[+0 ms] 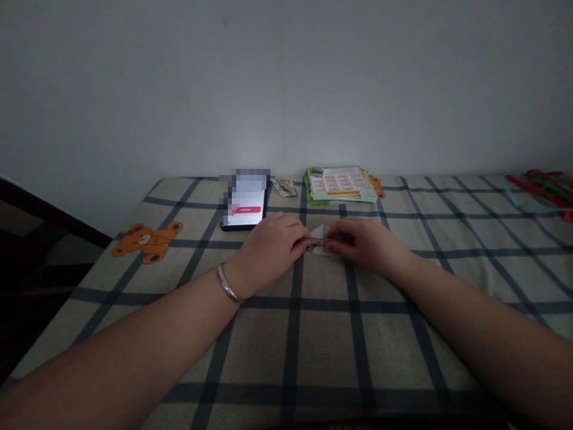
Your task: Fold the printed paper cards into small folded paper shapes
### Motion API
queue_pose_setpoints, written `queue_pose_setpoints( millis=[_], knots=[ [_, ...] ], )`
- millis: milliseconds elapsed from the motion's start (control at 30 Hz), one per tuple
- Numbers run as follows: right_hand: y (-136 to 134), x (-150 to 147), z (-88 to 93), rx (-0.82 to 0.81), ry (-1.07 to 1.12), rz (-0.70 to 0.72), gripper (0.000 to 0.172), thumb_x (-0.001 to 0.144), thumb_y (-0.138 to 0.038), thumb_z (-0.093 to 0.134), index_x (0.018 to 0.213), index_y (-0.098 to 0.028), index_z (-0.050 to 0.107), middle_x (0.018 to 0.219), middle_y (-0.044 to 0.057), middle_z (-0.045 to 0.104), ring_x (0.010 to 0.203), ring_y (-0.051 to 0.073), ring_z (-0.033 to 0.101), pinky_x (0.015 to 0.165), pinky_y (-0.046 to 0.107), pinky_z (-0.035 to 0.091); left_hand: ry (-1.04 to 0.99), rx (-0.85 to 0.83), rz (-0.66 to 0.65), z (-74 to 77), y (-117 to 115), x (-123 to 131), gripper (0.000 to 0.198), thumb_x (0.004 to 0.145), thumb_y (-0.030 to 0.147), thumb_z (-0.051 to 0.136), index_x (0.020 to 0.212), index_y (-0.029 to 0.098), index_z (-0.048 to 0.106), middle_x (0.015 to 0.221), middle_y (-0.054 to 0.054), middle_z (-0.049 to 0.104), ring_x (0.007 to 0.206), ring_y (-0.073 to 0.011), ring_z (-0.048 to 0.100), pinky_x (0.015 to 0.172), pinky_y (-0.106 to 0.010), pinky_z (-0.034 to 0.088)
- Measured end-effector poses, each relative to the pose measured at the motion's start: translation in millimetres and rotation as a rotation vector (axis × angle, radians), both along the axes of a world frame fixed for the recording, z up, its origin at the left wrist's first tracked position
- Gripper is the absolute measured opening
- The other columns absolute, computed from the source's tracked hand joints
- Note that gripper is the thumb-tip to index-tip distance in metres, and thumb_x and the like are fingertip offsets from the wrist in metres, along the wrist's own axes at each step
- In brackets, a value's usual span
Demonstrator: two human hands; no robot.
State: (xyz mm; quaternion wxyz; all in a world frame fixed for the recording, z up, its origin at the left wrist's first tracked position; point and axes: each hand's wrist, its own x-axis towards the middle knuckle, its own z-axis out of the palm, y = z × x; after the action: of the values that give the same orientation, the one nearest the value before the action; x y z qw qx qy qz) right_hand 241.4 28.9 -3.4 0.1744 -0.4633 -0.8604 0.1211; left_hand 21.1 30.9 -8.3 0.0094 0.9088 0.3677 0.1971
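Observation:
A small piece of folded printed paper (319, 246) is held between my two hands, low over the checked cloth. My left hand (277, 242), with a silver bangle on its wrist, pinches the paper's left end between thumb and fingers. At the other end, my right hand (364, 239) pinches it the same way. A pale triangular flap stands up behind the paper's coloured front edge. The fingers cover both ends of the paper.
A lit phone (246, 200) lies beyond my left hand, with a small folded paper piece (285, 187) beside it. Farther back sits a stack of printed sheets (341, 185). Red and green strands (548, 188) lie at the far right. A bear print (147, 240) marks the cloth (250, 358).

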Motion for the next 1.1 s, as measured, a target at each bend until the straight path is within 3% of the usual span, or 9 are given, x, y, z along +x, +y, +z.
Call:
queue_pose_setpoints(
  millis=[333,633,867,1100],
  knots=[
    [5.0,7.2,-1.4,-0.072,0.03,0.027,0.017,0.087,-0.033,0.059,0.091,-0.021,0.07,0.081,0.002,0.069,0.071,0.015,0.058,0.06,0.025,0.038,0.021,-0.006,-0.041,2.2,0.0,1.3,0.016,0.092,0.024,0.052,0.085,0.015,0.064,0.087,-0.005,0.063,0.089,-0.019,0.056,0.082,-0.034,0.045],
    [8.0,4.1,-3.8,0.051,0.062,-0.057,0.021,0.08,-0.034,0.065,0.093,-0.018,0.069,0.082,0.004,0.067,0.072,0.015,0.058,0.061,0.025,0.04,0.003,-0.03,-0.029,-1.9,5.9,-0.9,0.018,0.092,0.026,0.053,0.095,0.016,0.067,0.092,-0.005,0.066,0.094,-0.0195,0.057,0.087,-0.035,0.044],
    [9.6,4.2,-8.2,-0.055,0.079,-0.114,0.021,0.082,-0.034,0.062,0.096,-0.022,0.073,0.077,0.002,0.072,0.063,0.014,0.06,0.055,0.025,0.04,-0.024,-0.03,0.157,-1.8,-1.1,9.0,0.023,0.088,0.039,0.06,0.089,0.017,0.067,0.088,-0.005,0.067,0.088,-0.022,0.058,0.077,-0.035,0.044],
    [7.6,1.3,-2.1,-0.037,0.014,-0.128,0.019,0.082,-0.032,0.063,0.093,-0.022,0.075,0.082,0.003,0.074,0.071,0.017,0.064,0.058,0.026,0.042,-0.067,-0.117,0.159,-2.9,3.4,8.2,0.013,0.089,0.029,0.06,0.085,0.02,0.068,0.083,-0.001,0.068,0.083,-0.0199,0.059,0.073,-0.033,0.043]
  ],
)
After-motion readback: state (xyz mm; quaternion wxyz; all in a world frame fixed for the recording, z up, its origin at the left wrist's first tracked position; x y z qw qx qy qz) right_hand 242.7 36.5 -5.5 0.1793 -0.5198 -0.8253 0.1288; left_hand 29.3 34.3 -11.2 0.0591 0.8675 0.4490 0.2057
